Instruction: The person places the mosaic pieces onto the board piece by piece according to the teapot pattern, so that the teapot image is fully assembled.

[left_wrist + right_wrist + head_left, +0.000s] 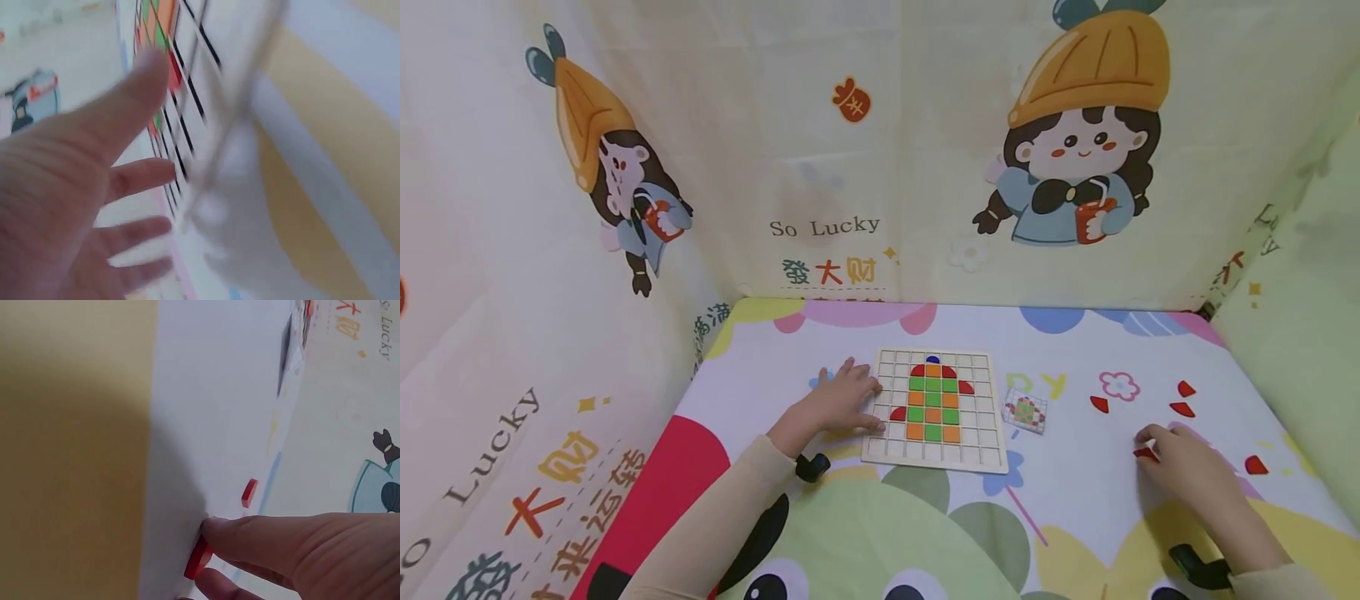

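Note:
A square wooden grid board [985, 433] lies on the table with green, orange, red and blue tiles forming a figure in its cells. My left hand [842, 400] is at the board's left edge, fingers spread and thumb over the rim; its left wrist view is blurred. Off to the right, my right hand [1187, 467] pinches a red tile with a curved side [199, 557] between thumb and finger, low over the table. Other loose red tiles lie around that hand: one red tile [1099, 404] to its left, and several beyond and to the right.
A small printed picture card [1025, 411] lies just right of the board. The table is covered with a patterned cloth [1075, 492]. Printed curtains [940, 167] stand behind the table and on both sides.

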Motion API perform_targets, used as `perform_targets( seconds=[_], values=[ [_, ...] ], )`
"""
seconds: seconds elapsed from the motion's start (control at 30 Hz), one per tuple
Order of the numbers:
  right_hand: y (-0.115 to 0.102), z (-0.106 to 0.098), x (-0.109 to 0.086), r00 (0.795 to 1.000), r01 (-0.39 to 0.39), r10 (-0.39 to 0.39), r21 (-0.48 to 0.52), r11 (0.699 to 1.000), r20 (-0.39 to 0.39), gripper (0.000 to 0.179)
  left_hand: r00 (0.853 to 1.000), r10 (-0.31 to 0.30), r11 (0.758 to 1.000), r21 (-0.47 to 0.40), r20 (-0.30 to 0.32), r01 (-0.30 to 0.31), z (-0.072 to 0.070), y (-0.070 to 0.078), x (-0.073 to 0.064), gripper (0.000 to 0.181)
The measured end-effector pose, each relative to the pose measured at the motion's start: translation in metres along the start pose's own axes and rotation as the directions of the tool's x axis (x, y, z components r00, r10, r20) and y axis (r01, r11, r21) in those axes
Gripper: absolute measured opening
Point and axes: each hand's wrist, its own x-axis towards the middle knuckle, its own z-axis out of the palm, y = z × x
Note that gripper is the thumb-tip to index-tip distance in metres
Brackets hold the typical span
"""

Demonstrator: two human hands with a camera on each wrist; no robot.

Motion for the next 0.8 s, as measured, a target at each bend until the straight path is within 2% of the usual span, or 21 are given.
perform_targets(
  seconds=[0.07,0.1,0.2,0.27,0.37,0.47,0.53,0.63,0.73,0.8],
  values=[
    [0.0,0.002,0.0,1.0,-0.009,0.009,0.021,1.0,-0.005,0.032,0.995,0.096,0.995,0.025,-0.039,-0.096,-0.002,0.009,0.003,0.051],
    [-0.001,0.002,0.002,1.0,-0.01,0.01,0.027,1.0,-0.002,0.032,0.987,0.15,0.988,0.04,-0.052,-0.148,-0.003,0.013,0.004,0.043],
    [-0.008,0.002,0.006,1.0,-0.008,0.007,0.056,0.998,0.011,0.031,0.96,0.277,0.958,0.085,-0.047,-0.273,-0.002,0.021,0.009,0.032],
    [-0.013,0.002,0.01,1.0,-0.003,0.001,0.081,0.997,0.02,0.031,0.946,0.323,0.943,0.103,-0.036,-0.318,-0.002,0.023,0.011,0.031],
    [-0.022,0.004,0.015,1.0,0.007,-0.008,0.115,0.993,0.012,0.029,0.934,0.357,0.927,0.132,-0.02,-0.351,-0.001,0.023,0.015,0.028],
    [-0.03,0.006,0.019,1.0,0.006,-0.006,0.141,0.99,0.002,0.029,0.935,0.354,0.925,0.154,-0.012,-0.348,-0.001,0.023,0.021,0.022],
    [-0.035,0.006,0.021,1.0,0.002,-0.002,0.15,0.989,0.0,0.028,0.945,0.327,0.933,0.157,-0.006,-0.323,-0.001,0.025,0.024,0.02],
    [-0.043,0.006,0.023,1.0,0.004,-0.003,0.148,0.989,-0.005,0.028,0.967,0.253,0.958,0.14,-0.009,-0.249,0.001,0.029,0.027,0.019],
    [-0.054,0.008,0.024,0.997,0.032,-0.025,0.104,0.994,-0.069,0.029,0.981,0.19,0.971,0.158,-0.04,-0.181,0.005,0.036,0.027,0.018],
    [-0.064,0.014,0.024,0.988,0.077,-0.067,0.071,0.994,-0.136,0.031,0.986,0.152,0.976,0.166,-0.062,-0.14,0.007,0.041,0.026,0.018]
  ],
)
